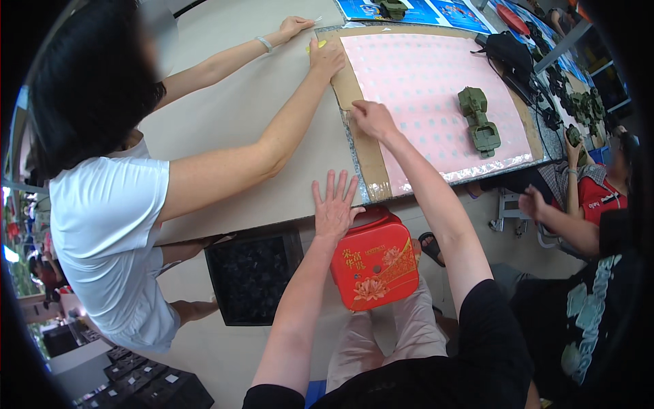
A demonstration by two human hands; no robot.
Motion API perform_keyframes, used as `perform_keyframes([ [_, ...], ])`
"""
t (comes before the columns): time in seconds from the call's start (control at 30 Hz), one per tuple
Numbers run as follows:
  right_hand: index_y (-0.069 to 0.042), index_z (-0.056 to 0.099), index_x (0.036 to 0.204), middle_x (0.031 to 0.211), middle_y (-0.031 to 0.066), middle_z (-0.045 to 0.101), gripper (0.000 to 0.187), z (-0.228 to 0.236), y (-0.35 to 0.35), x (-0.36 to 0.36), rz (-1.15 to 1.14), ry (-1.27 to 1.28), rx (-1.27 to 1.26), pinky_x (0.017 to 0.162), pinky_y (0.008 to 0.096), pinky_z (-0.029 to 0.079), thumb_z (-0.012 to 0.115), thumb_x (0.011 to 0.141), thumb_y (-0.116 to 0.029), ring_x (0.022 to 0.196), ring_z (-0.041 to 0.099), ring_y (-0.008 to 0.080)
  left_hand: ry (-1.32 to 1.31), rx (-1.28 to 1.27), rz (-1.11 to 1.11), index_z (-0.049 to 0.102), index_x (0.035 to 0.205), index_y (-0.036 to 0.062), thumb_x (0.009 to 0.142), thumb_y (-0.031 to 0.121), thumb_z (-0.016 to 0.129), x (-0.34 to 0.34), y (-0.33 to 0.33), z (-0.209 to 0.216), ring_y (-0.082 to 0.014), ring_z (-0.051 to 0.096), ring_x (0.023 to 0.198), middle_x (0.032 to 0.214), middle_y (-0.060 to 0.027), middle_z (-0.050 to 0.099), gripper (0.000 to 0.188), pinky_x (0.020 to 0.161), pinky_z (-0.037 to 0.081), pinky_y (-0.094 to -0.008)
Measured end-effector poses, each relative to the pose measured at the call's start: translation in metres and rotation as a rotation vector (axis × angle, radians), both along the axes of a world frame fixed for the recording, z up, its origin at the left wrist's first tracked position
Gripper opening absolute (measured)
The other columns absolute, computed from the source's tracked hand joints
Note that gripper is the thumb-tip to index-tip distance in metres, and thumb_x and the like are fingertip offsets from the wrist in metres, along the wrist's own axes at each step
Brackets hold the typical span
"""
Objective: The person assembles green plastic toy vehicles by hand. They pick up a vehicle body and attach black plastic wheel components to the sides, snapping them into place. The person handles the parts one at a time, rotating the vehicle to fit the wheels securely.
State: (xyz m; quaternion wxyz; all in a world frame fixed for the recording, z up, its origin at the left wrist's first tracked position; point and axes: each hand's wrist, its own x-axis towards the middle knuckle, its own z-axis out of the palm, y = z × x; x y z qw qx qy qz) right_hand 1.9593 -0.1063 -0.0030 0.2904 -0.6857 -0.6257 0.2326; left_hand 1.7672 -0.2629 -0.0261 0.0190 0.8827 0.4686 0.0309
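Note:
My left hand (334,208) lies flat with spread fingers on the large beige board (231,170), near the table's front edge. My right hand (373,121) is closed at the brown cardboard border (373,163) beside a pink patterned sheet (422,102). Its fingertips are pressed together; what they hold, if anything, is too small to tell. On the sheet's right part rests an olive-green moulded device (481,123) with two boxy ends. A co-worker's hand (327,60) touches the cardboard's far left corner, with something yellow at its fingers; their other hand (296,27) pinches a small clear piece.
A red case (376,262) with gold flowers is above my lap, below the table edge. To its left stands a black bin (248,279). Black straps and cables (514,65) lie at the back right. More people sit to the right; a co-worker in white (112,238) stands left.

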Motion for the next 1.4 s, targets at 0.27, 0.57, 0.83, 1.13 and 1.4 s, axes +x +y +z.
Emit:
perform_keyframes([
  [0.27, -0.010, 0.062, 0.111, 0.105, 0.0184, 0.063, 0.032, 0.003, 0.165, 0.073, -0.009, -0.224, 0.135, 0.089, 0.0427, 0.046, 0.050, 0.083, -0.018, 0.100, 0.059, 0.0343, 0.033, -0.103, 0.012, 0.030, 0.142, 0.0195, 0.079, 0.055, 0.053, 0.001, 0.003, 0.007, -0.0305, 0.016, 0.138, 0.147, -0.0068, 0.027, 0.075, 0.107, 0.012, -0.0604],
  [0.57, -0.005, 0.059, 0.107, 0.116, 0.0106, 0.055, 0.029, -0.029, 0.360, 0.073, 0.399, -0.485, 0.145, 0.096, 0.0374, 0.042, 0.048, 0.080, -0.005, 0.116, 0.048, 0.0266, 0.215, -0.332, 0.034, 0.031, 0.141, 0.0248, 0.079, 0.051, 0.055, 0.001, -0.001, 0.018, -0.0304, 0.015, 0.138, 0.147, -0.0055, 0.024, 0.071, 0.106, 0.012, -0.0608],
  [0.83, -0.004, 0.056, 0.110, 0.114, 0.0093, 0.054, 0.033, -0.038, 0.369, 0.089, 0.573, -0.560, 0.276, 0.094, 0.0356, 0.044, 0.050, 0.077, -0.002, 0.111, 0.050, 0.0257, 0.224, -0.334, 0.091, 0.036, 0.138, 0.0253, 0.074, 0.060, 0.056, 0.012, -0.005, 0.013, -0.0314, 0.017, 0.137, 0.146, -0.0055, 0.026, 0.076, 0.105, 0.015, -0.0587],
  [1.13, -0.004, 0.058, 0.103, 0.110, 0.0079, 0.057, 0.023, -0.043, 0.371, 0.088, 0.539, -0.607, 0.294, 0.092, 0.0354, 0.046, 0.047, 0.083, -0.006, 0.108, 0.052, 0.0250, -0.017, -0.457, 0.551, 0.040, 0.136, 0.0128, 0.071, 0.070, 0.050, 0.068, -0.017, 0.047, -0.0381, 0.018, 0.135, 0.138, -0.0195, 0.033, 0.088, 0.103, 0.018, -0.0562],
  [1.4, -0.009, 0.045, 0.128, 0.114, 0.0124, 0.056, 0.050, -0.006, 0.370, 0.076, 0.592, -0.676, 0.071, 0.092, 0.0373, 0.046, 0.053, 0.078, -0.005, 0.113, 0.050, 0.0272, -0.035, -0.396, 0.689, 0.040, 0.137, 0.0113, 0.073, 0.068, 0.052, 0.086, -0.024, 0.043, -0.0410, 0.019, 0.134, 0.138, -0.0202, 0.032, 0.087, 0.107, 0.014, -0.0567],
])
